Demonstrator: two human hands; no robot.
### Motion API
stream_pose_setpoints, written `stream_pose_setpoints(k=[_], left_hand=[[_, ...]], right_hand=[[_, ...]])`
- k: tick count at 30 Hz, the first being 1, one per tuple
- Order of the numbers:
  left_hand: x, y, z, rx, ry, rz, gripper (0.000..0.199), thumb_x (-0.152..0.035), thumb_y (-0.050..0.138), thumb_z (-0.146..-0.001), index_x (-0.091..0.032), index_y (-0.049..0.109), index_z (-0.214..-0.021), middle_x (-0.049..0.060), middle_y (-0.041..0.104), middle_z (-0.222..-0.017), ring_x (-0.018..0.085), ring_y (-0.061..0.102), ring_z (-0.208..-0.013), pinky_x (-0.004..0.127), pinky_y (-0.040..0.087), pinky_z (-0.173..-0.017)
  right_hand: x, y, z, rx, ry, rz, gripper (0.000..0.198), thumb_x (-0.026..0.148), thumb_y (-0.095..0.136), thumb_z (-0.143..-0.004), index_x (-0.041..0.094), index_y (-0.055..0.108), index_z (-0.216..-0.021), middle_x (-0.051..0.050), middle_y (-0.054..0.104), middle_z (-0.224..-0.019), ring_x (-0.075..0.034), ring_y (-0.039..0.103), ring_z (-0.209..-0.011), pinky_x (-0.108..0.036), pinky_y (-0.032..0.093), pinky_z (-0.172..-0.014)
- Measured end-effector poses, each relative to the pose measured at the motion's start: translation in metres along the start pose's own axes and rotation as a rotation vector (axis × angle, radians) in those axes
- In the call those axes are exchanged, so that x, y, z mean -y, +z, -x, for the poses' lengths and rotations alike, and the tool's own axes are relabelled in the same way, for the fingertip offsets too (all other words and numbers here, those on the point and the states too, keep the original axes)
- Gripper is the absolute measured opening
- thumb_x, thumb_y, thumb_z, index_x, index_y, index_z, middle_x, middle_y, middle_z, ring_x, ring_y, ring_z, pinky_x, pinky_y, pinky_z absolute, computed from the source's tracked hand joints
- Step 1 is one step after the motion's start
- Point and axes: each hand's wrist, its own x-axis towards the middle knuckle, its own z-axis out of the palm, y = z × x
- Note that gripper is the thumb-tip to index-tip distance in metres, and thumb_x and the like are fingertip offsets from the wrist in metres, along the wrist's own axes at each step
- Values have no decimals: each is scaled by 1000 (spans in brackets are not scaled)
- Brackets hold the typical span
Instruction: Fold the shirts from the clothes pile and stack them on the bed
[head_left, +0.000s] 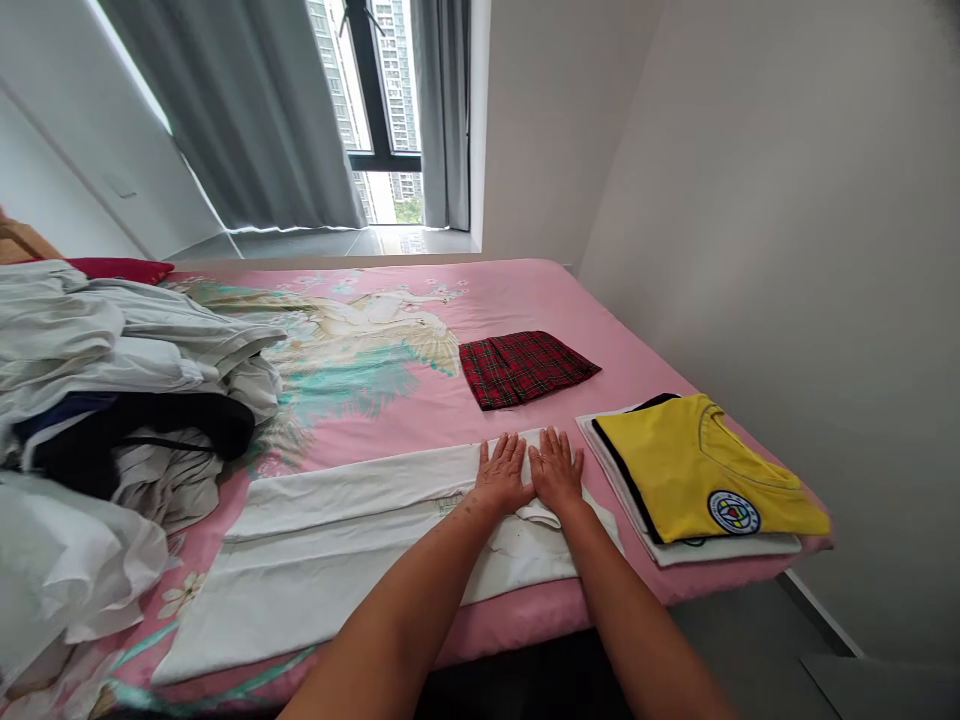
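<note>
A white garment (300, 560), probably a shirt, lies in a long folded strip along the near edge of the bed. My left hand (504, 475) rests flat on its upper right part, fingers spread. Beside it my right hand (556, 468) also presses flat on the cloth, fingers pointing away from me. The two thumbs nearly meet. Just right of the hands is a stack of folded clothes with a yellow shirt (667, 465) on top, bearing a round badge. Beyond the hands lies a folded red plaid garment (525, 368).
A loose heap of white and dark clothes (135, 350) covers the bed's left side. The pink patterned bedsheet (517, 300) spreads beneath everything. A wall (750, 250) runs along the right, and grey curtains (240, 110) hang at the window behind the bed.
</note>
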Motion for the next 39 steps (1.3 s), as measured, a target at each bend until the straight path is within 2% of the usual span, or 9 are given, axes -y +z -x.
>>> stream_pose_setpoints(k=[4, 8, 15, 19, 22, 27, 31, 35, 39], left_hand=[[1, -17, 4, 145, 58, 63, 88, -62, 37, -78, -11, 16, -146, 13, 13, -154, 28, 7, -141, 54, 1, -112], [30, -40, 31, 132, 5, 79, 74, -59, 19, -87, -16, 14, -147, 6, 15, -154, 19, 10, -142, 44, 6, -115], [172, -82, 158, 50, -313, -56, 68, -56, 25, -88, -23, 16, -146, 5, 8, -154, 22, 4, -142, 55, -12, -109], [250, -97, 225, -71, -622, -92, 68, -52, 32, -88, -19, 21, -146, 7, 12, -154, 23, 8, -142, 49, -1, -113], [281, -100, 250, -136, -707, -76, 62, -40, 34, -88, -14, 25, -144, 9, 17, -153, 23, 12, -141, 46, 7, -114], [298, -101, 264, -218, -739, -27, 56, -28, 40, -85, -14, 37, -139, 9, 36, -146, 21, 31, -135, 39, 20, -113], [296, -106, 282, -315, -779, -10, 51, -30, 27, -91, -11, 39, -137, 11, 48, -138, 17, 46, -125, 30, 36, -104], [269, -104, 296, -349, -697, -47, 51, -35, 33, -90, -14, 42, -136, 10, 37, -145, 20, 29, -136, 38, 22, -112], [239, -93, 297, -209, -546, -152, 54, -41, 34, -89, -24, 36, -140, 4, 24, -151, 23, 15, -141, 51, 4, -113]], right_hand=[[-2, 6, 5, -37, -1, 40, 59, 43, 12, -94, 16, 24, -145, -7, 20, -151, -22, 9, -139, -52, 11, -109], [-6, 13, 10, -105, -25, 34, 64, 49, 11, -92, 14, 28, -143, -9, 24, -149, -26, 14, -138, -55, 14, -107], [-13, 26, 12, -169, -83, -3, 70, 55, 8, -90, 13, 31, -142, -10, 27, -148, -27, 15, -137, -58, 14, -106], [-13, 26, 13, -172, -80, -3, 71, 56, 8, -89, 13, 32, -141, -11, 29, -147, -28, 17, -136, -59, 16, -105], [-13, 28, 12, -175, -83, 5, 71, 57, 9, -89, 13, 33, -141, -12, 29, -147, -29, 17, -136, -59, 16, -104], [-16, 31, 12, -184, -94, 7, 71, 57, 10, -89, 13, 32, -141, -13, 30, -146, -30, 18, -136, -59, 16, -104], [-17, 32, 11, -177, -94, -4, 71, 58, 12, -89, 14, 34, -140, -12, 31, -146, -29, 19, -135, -59, 17, -104], [-16, 31, 11, -175, -80, 2, 71, 57, 11, -89, 14, 32, -141, -11, 30, -147, -29, 18, -135, -59, 17, -105], [-9, 21, 10, -100, -35, 41, 69, 54, 12, -90, 13, 27, -143, -10, 24, -149, -28, 14, -137, -56, 14, -107]])
